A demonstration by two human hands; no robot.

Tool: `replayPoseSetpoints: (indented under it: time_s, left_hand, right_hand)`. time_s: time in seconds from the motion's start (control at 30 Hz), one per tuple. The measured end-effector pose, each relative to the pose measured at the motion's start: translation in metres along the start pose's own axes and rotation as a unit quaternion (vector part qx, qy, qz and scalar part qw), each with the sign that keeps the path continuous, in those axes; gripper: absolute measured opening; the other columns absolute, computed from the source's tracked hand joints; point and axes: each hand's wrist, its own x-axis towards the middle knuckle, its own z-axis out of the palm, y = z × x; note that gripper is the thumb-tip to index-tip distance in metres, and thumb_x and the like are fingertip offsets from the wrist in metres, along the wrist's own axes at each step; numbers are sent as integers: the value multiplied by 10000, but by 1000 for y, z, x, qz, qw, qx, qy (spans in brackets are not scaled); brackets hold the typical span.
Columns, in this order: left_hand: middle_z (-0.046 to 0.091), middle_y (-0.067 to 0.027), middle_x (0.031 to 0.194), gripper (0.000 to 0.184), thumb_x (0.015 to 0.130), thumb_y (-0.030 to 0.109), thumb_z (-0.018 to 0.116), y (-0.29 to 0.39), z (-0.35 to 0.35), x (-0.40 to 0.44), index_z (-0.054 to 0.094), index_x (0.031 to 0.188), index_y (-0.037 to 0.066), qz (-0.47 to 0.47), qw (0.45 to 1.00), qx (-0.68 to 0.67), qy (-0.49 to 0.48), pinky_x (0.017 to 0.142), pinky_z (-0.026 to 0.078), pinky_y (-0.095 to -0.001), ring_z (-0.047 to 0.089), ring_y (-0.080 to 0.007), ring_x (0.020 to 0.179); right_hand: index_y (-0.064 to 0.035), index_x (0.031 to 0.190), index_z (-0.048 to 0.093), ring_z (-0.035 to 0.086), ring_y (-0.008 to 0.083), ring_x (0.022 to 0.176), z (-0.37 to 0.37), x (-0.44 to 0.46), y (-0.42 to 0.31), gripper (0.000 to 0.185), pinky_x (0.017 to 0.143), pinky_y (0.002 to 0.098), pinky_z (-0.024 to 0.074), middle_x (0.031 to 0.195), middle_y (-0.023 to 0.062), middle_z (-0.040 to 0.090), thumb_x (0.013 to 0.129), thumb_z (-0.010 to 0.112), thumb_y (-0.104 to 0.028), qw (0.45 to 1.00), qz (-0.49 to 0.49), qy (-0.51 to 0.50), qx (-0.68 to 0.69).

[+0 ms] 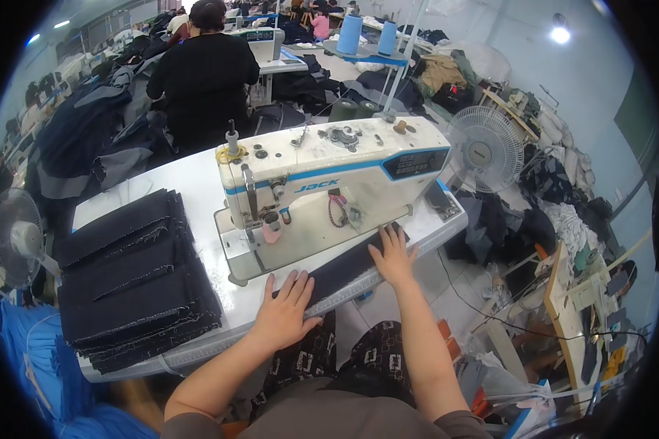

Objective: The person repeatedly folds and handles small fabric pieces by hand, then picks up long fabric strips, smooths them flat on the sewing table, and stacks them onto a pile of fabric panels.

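Observation:
A long, narrow strip of dark denim (340, 272) lies along the front edge of the sewing table. My left hand (285, 306) rests flat on its left end, fingers spread. On its right end lies my right hand (394, 256), also with outstretched fingers. Just behind the strip stands a white and blue sewing machine (329, 175), its needle area to the left of centre. Left of the machine, a thick stack of dark denim pieces (135, 278) with frayed edges sits on the white table top (211, 293).
A person in black (203, 80) sits ahead with their back to me. Fans stand at the left (25, 238) and right (483, 150). Blue cloth (33, 358) hangs at lower left. Blue thread cones (350, 35) stand behind the machine. Cloth heaps (516, 227) and a cable lie to the right.

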Motion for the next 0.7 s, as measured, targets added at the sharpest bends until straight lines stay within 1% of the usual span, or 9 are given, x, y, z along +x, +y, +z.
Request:
replayPoseSetpoints:
  time_s: [0.13, 0.2, 0.27, 0.4, 0.5, 0.57, 0.6, 0.67, 0.7]
  left_hand:
    - [387, -173, 1413, 715, 849, 481, 545, -3, -5, 9, 405, 1348, -11, 6, 1000, 4, -2, 1087, 166, -581, 315, -308, 1344]
    - [391, -177, 1409, 675, 863, 472, 529, 9, -18, 32, 433, 1325, -10, -43, 994, 6, -97, 1091, 166, -576, 314, -305, 1346]
    - [398, -184, 1403, 651, 872, 470, 515, 19, -4, 62, 454, 1303, -14, 8, 1000, -4, 3, 1096, 166, -568, 312, -302, 1349]
    - [402, -188, 1400, 653, 879, 465, 505, 29, 47, 93, 444, 1306, -26, 37, 998, -41, 21, 1100, 172, -561, 304, -302, 1355]
    - [416, -187, 1387, 595, 890, 432, 502, 17, 49, 81, 464, 1303, 5, 55, 994, -77, 63, 1103, 177, -553, 310, -308, 1351]
    - [406, -188, 1395, 517, 900, 380, 500, -2, 34, 66, 492, 1301, 53, 50, 985, -164, -31, 1108, 176, -548, 306, -316, 1354]
    - [483, -172, 1310, 406, 859, 260, 560, -8, 27, 55, 555, 1227, 89, 24, 990, -140, -23, 1067, 250, -539, 379, -316, 1296]
    - [515, -163, 1250, 389, 814, 218, 597, -14, 7, 40, 570, 1176, 78, -15, 995, -102, 7, 1022, 297, -521, 423, -314, 1237]
    - [548, -153, 1189, 376, 769, 175, 634, -20, -1, 27, 586, 1126, 67, -55, 996, -67, 35, 977, 344, -503, 467, -312, 1179]
  right_hand:
    - [-192, 1449, 313, 121, 268, 1433, -4, 4, -4, 684, 1067, 668, 37, 1536, 57, 220, 875, 466, -531, 999, 17, -35, -13]
    - [-193, 1458, 298, 107, 260, 1435, -2, 1, -1, 706, 1069, 667, 22, 1538, 50, 218, 868, 464, -544, 999, 12, -42, -16]
    - [-197, 1463, 284, 105, 267, 1435, 0, 3, 0, 716, 1065, 671, 31, 1539, 52, 213, 866, 465, -548, 999, 11, -41, -11]
    - [-208, 1469, 267, 99, 263, 1437, -3, 6, 3, 727, 1066, 667, 39, 1542, 50, 205, 862, 461, -559, 998, 10, -53, -12]
    - [-208, 1452, 309, 121, 266, 1432, -10, 10, 9, 713, 1067, 664, 63, 1535, 52, 225, 850, 496, -542, 997, 16, -72, -9]
    - [-195, 1404, 402, 189, 263, 1412, -16, 18, 18, 671, 1063, 663, 97, 1505, 52, 298, 825, 565, -494, 996, -2, -85, 31]
    - [-158, 1306, 513, 382, 296, 1305, -10, 28, 34, 563, 1040, 590, 274, 1381, 80, 459, 792, 645, -345, 997, -57, -33, 41]
    - [-135, 1230, 562, 518, 333, 1151, -10, 44, 56, 476, 949, 483, 421, 1226, 115, 560, 764, 649, -175, 997, -65, 33, 28]
    - [-108, 1187, 575, 565, 359, 1056, -8, 48, 59, 455, 870, 428, 474, 1134, 157, 584, 736, 611, -54, 993, -38, 112, -21]
